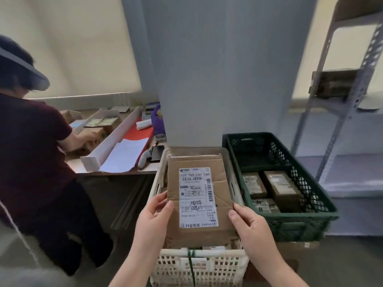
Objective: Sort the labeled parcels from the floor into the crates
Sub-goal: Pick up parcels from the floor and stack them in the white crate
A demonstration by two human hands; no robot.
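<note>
Parcel point(199, 199): hovering above the white crate point(199, 264), label up, long axis running away from the person.
Left hand point(153, 222): gripping the parcel's left edge.
Right hand point(250, 226): gripping its right edge.
Green crate point(290, 224): sitting right of the white crate.

dim backlit room, soft blur, warped edges

White lattice plastic crate point(204, 266): contents mostly hidden behind flat brown cardboard parcel point(222, 183). White shipping label point(198, 196): fine print too small (top digits excepted).
</note>
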